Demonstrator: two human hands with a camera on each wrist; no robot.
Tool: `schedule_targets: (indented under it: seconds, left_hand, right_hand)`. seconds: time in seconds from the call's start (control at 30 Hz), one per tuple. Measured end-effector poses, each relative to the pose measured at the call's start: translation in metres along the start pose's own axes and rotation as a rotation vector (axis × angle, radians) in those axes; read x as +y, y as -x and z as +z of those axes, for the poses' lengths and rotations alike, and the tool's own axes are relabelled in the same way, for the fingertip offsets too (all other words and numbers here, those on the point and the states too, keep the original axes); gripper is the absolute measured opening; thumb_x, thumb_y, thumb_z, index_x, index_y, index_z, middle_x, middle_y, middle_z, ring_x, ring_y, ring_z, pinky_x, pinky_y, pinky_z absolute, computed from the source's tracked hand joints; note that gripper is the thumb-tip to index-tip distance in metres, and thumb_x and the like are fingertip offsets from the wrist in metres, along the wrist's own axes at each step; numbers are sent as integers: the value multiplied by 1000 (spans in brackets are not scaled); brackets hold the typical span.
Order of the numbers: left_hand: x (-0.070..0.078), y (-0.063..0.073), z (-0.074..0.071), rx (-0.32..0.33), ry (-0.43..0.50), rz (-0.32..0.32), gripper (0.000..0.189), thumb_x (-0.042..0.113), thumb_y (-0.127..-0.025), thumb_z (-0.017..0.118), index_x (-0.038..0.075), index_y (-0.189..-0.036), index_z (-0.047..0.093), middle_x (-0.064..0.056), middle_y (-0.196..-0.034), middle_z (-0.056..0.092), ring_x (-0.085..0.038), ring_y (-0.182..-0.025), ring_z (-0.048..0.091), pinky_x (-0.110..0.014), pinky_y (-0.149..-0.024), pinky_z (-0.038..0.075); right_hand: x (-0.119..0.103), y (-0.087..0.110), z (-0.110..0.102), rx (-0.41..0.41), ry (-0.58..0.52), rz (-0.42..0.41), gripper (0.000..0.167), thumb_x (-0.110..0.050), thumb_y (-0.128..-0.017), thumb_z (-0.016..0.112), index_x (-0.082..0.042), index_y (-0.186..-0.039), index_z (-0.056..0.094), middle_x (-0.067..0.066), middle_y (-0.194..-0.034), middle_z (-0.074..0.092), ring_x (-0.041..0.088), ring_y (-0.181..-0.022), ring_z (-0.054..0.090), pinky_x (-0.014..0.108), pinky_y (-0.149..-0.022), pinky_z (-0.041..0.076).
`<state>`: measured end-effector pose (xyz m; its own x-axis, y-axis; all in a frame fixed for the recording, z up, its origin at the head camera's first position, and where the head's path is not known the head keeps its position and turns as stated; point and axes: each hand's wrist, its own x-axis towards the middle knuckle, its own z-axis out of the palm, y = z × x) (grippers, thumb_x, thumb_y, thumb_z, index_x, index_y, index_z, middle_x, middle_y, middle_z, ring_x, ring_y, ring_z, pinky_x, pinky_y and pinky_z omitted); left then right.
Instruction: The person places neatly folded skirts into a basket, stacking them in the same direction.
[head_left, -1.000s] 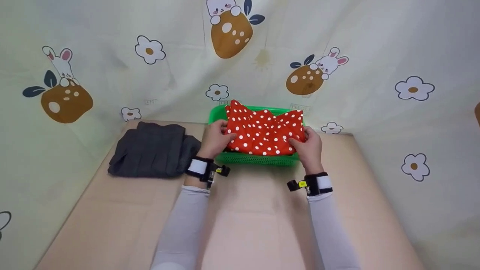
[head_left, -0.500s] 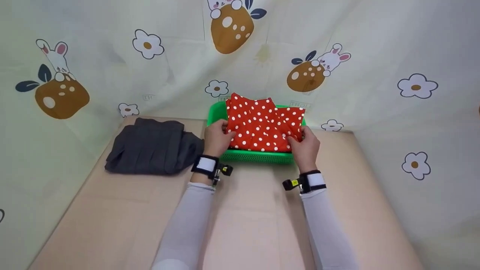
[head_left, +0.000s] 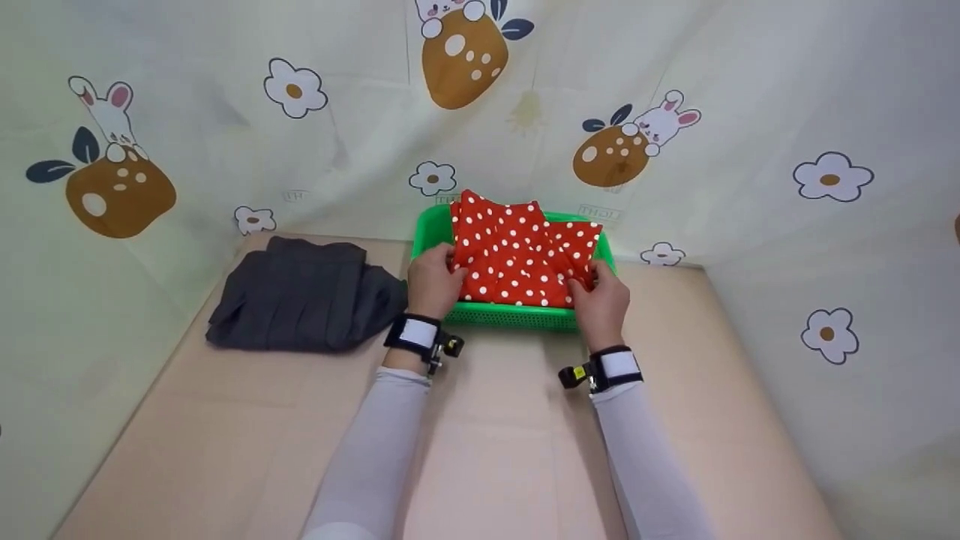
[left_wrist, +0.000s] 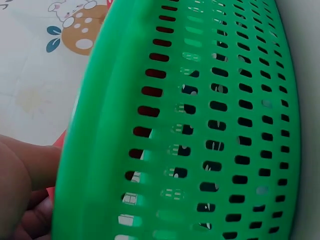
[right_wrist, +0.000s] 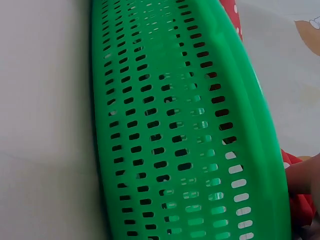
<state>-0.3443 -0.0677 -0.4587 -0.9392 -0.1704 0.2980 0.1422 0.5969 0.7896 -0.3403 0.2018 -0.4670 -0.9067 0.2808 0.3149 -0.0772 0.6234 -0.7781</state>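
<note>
A red cloth with white polka dots (head_left: 510, 255), folded and a little rumpled, lies in the green perforated basket (head_left: 517, 316) at the back middle of the table. My left hand (head_left: 435, 281) pinches its left edge between thumb and fingers. At its right edge, my right hand (head_left: 602, 304) pinches the fabric the same way. The near wall of the basket (left_wrist: 200, 130) fills most of the left wrist view, the left thumb (left_wrist: 30, 167) showing behind its rim. In the right wrist view the basket wall (right_wrist: 165, 120) hides most of the right hand (right_wrist: 302, 185).
A folded dark grey pleated garment (head_left: 304, 296) lies on the table left of the basket, close to the left hand. Behind the table hangs a pale curtain (head_left: 360, 150) printed with rabbits and flowers. The beige tabletop (head_left: 495, 435) extends toward me.
The right hand has moved slightly left and down with its edge of the cloth. The cloth's upper edge has shifted and its right part bunched inward. The left hand keeps its hold.
</note>
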Motion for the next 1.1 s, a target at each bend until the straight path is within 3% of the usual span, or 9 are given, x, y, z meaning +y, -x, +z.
schedule_targets:
  seconds: [0.27, 0.37, 0.57, 0.67, 0.93, 1.1]
  left_hand:
    - [-3, -1, 3, 36, -44, 57, 25, 11, -94, 80, 6, -118, 74, -13, -107, 78, -29, -98, 71, -44, -86, 58]
    - [-3, -1, 2, 41, -31, 45, 28, 12, -93, 80, 6, -120, 73, -12, -108, 78, -28, -100, 72, -44, -88, 59]
    - [-5, -3, -5, 73, -1, 10, 63, 26, -90, 85, 4, -144, 60, -16, -138, 69, -33, -125, 66, -49, -107, 55]
    - [-7, -3, -10, 84, 0, -9, 71, 31, -90, 85, 3, -149, 57, -18, -146, 64, -35, -133, 62, -51, -114, 51]
    - [-7, -3, -10, 68, -24, -15, 65, 35, -92, 82, 7, -146, 59, -16, -141, 66, -33, -128, 63, -49, -110, 53]
    - [-7, -3, -8, 66, -20, 4, 62, 34, -93, 82, 6, -143, 61, -17, -136, 67, -34, -123, 64, -50, -105, 54]
  right_hand:
    - [-1, 0, -3, -8, 3, -4, 32, -16, -98, 77, -12, -128, 68, 12, -122, 74, 28, -106, 64, 44, -95, 59]
    - [-1, 0, -3, -22, 0, 24, 36, -17, -99, 76, -12, -133, 65, 12, -127, 72, 28, -112, 65, 43, -99, 59]
    - [-1, -3, -9, -9, 13, 67, 64, -20, -97, 76, -9, -154, 48, 15, -155, 57, 32, -145, 53, 48, -122, 45]
    - [0, -3, -12, -1, 15, 65, 68, -20, -96, 76, -8, -156, 46, 16, -159, 53, 33, -150, 47, 51, -125, 40]
    - [3, -3, -11, -5, 42, 51, 62, -21, -96, 75, -7, -153, 53, 17, -155, 56, 36, -149, 49, 52, -124, 40]
    - [5, -2, -10, 15, 36, -12, 58, -20, -96, 75, -4, -149, 56, 18, -152, 59, 36, -146, 52, 51, -122, 42]
